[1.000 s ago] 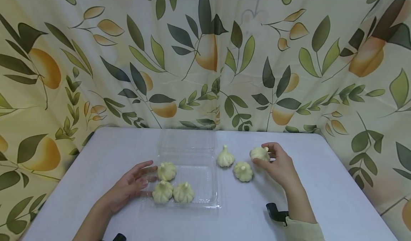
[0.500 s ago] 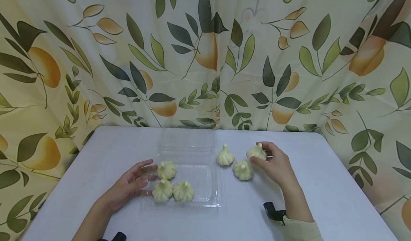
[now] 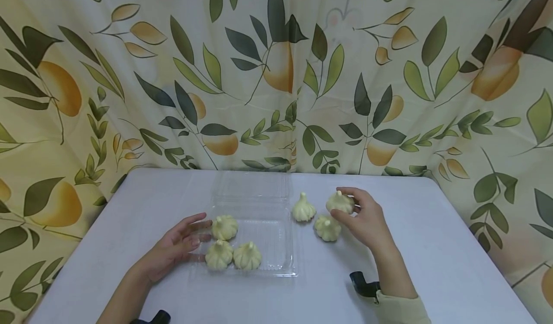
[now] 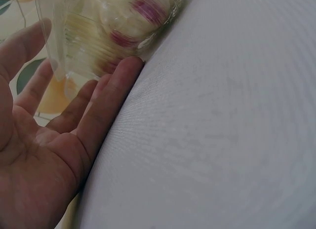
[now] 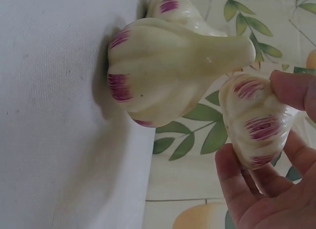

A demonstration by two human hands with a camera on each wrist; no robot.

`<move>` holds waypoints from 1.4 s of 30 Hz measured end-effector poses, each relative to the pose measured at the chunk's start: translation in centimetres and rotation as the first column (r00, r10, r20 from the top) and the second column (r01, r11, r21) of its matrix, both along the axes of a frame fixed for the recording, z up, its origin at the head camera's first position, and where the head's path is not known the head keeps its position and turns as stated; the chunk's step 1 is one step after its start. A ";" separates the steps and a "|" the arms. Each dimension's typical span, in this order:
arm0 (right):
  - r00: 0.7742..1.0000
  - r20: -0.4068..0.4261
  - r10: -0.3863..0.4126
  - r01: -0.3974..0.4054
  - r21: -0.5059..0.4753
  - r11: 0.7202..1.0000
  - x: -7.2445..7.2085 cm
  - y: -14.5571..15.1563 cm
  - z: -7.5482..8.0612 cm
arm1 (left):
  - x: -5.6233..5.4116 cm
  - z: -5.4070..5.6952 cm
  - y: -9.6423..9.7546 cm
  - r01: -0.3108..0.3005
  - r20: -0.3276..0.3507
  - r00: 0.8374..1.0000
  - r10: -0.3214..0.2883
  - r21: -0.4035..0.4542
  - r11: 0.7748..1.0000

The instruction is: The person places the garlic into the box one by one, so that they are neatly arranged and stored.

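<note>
A garlic bulb (image 3: 340, 202) with purple streaks is pinched between thumb and fingers of my right hand (image 3: 365, 218); the right wrist view shows this held bulb (image 5: 256, 120) raised off the table. Close by, two more bulbs stand on the cloth, one nearer (image 3: 327, 228) and one farther left (image 3: 304, 208). My left hand (image 3: 173, 247) lies at the left side of a clear plastic clamshell box (image 3: 276, 266), fingers spread and fingertips against its wall. Inside the box sit three garlic bulbs (image 3: 247, 256), grouped toward its left side.
The box's transparent lid (image 3: 250, 187) lies folded back toward the table's far edge. A white cloth covers the table (image 3: 324, 290). Behind it hangs a curtain (image 3: 276, 137) printed with fruit and leaves. Black wrist mounts (image 3: 364, 284) sit below each hand.
My right hand has moved left with the garlic bulb, coming above and behind the nearer loose bulb. The left hand and the box stay where they were.
</note>
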State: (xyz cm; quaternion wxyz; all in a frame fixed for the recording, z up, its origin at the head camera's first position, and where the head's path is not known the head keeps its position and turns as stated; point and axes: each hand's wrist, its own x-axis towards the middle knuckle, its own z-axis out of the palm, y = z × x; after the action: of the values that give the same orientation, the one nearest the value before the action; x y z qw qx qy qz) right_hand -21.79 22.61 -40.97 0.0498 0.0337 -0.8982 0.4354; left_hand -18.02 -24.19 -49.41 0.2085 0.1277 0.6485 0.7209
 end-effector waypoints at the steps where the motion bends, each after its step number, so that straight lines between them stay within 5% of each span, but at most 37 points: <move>1: 1.000 -0.005 0.003 -0.003 -0.001 1.000 0.0 -0.1 0.0 | 0.0 0.0 0.0 -0.002 0.000 1.000 0.002 -0.002 1.000; 42: 0.994 -0.058 0.090 -0.095 -0.079 0.992 0.8 -3.2 0.5 | 0.1 0.1 0.1 -0.003 0.000 1.000 0.003 -0.002 1.000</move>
State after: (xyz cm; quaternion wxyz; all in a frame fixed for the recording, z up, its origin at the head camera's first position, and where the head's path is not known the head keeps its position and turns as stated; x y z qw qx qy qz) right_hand -21.02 19.37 -40.51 0.0556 0.0851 -0.8754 0.4726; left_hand -17.93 -24.08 -49.32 0.2077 0.1264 0.6494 0.7205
